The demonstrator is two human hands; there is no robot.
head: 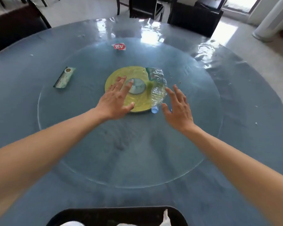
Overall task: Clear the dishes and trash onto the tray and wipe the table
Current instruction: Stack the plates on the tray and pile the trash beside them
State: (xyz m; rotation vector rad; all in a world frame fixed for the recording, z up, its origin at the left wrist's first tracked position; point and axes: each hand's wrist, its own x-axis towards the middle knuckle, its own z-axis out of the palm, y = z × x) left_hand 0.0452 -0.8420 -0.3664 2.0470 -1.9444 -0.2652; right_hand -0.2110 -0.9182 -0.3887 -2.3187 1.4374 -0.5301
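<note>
A round table under a glossy, wrinkled blue plastic cover fills the frame, with a large clear glass turntable disc lying flat on it. Left of centre, a long flat green-and-white foil wrapper lies on the disc, well apart from both hands. At centre a yellow-green circular hub with a metal middle shows beneath the glass, and the left hand hovers over its left half, fingers straight and spread wide, holding nothing. Above centre sits a small red-and-white printed sachet. Just right of the hub lies a crushed, crinkled clear plastic bottle with a pale blue cap, cap pointing toward the lower frame. The right hand is just beside it, fingers splayed, fingertips close to the bottle's right side; contact cannot be told. Dark chairs stand along the top edge, and a black tray at bottom centre.
</note>
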